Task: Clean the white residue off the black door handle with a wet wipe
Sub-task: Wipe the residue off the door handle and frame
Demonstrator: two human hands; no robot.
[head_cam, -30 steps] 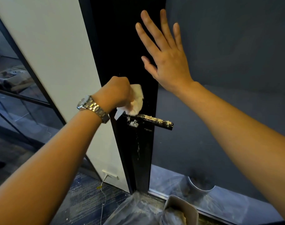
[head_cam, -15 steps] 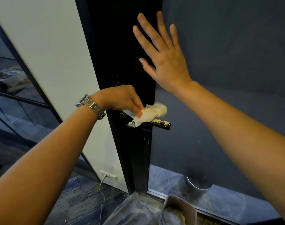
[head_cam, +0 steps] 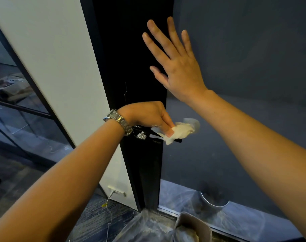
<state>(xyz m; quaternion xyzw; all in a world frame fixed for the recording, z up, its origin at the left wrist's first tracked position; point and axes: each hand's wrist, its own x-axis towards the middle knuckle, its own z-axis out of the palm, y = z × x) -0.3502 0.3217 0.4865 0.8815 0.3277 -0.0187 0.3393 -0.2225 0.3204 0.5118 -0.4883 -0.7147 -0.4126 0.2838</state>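
Since a second ago the left hand has swept the wet wipe from above the pivot end of the black door handle out to its free end. The crumbs that then lined the top of the bar no longer show, being either wiped off or hidden under the cloth. In the head view the left grip is curled, with thumb and fingers pinching the bunched wipe down onto the handle so that it drags along the bar. A clump of white residue sits just below the handle's pivot end and looks untouched, so I judge the job unfinished. Above the handle the right hand stays flat on the door, its grip fully spread and holding nothing, probably to steady the door against the rubbing.
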